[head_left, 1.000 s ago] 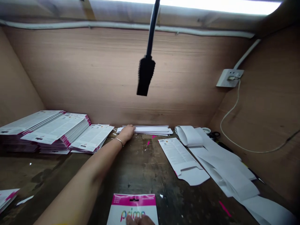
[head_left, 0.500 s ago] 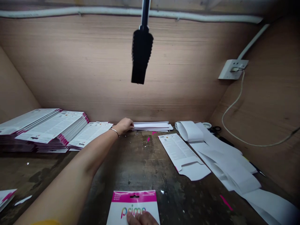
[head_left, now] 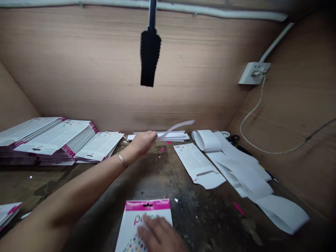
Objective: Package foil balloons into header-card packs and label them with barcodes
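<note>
My left hand (head_left: 143,141) reaches to the back of the dark worktable (head_left: 162,182) and pinches one white card strip (head_left: 175,126), lifted a little above the low pile of white strips (head_left: 172,135) by the back wall. A thin bracelet sits on that wrist. My right hand (head_left: 160,236) lies near the front edge with its fingers flat on a pink-topped printed card (head_left: 143,217), pressing it to the table; the hand is blurred.
Stacks of flat printed cartons (head_left: 52,140) fill the back left. A single unfolded carton (head_left: 199,166) and long white paper strips (head_left: 246,175) lie at right, with scissors (head_left: 233,139) behind. A black lamp head (head_left: 150,57) hangs overhead. A socket (head_left: 252,72) with cable is on the right wall.
My left hand, which rested on the white pile, has closed on one strip and raised it. My right hand has slid further onto the pink card. The view has tilted down.
</note>
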Demonstrator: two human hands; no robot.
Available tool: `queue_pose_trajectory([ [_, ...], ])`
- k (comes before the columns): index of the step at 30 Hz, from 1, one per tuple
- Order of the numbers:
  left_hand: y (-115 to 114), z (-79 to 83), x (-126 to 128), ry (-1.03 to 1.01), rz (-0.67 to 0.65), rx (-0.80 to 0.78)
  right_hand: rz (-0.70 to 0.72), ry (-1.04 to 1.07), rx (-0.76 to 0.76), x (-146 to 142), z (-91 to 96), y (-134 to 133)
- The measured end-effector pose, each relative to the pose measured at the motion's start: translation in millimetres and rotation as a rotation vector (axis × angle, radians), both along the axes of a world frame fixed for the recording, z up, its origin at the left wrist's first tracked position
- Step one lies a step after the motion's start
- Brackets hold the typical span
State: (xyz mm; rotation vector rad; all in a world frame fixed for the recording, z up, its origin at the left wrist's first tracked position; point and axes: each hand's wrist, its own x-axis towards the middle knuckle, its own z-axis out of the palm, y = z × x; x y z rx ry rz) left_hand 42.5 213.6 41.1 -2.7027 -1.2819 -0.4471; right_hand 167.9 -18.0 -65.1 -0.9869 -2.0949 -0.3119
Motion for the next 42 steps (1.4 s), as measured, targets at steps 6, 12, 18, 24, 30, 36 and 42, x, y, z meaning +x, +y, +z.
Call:
queue_pose_trajectory([
  [6, -167.4, 8.8, -16.7, 0.064, -0.461, -0.022, -0.196, -0.225, -0.141, 49.2, 110.7, -7.1],
  [12, -229.9, 7.9, -52.0, -0.438, -0.051, -0.171, -0.078, -0.370, -0.421, 67.3, 109.9, -33.4],
  [18, -261.1, -6.6, -64.5, -1.174, 0.313, -1.454, -0.118, -0.412, -0.135, 67.2, 91.8, -60.7],
  [24, -277.7, -17.4, -61.4, -1.196, 0.368, -1.364, -0.074, -0.462, -0.320, 64.9, 72.6, -73.6],
  [30, -285.6, -31.8, -53.5, -1.160, 0.258, -1.285, 0.146, -0.104, -0.685, 38.7, 91.2, -50.9],
  [36, -299.3, -38.3, -85.7, -0.692, 0.238, -0.374, 0.042, 0.263, -0.990, 20.8, 76.0, -20.5],
  [42, -324.0, -44.9, -102.1, -0.185, -0.179, 0.077, -0.044, 0.073, -1.027, 4.7, 70.6, -15.7],
])
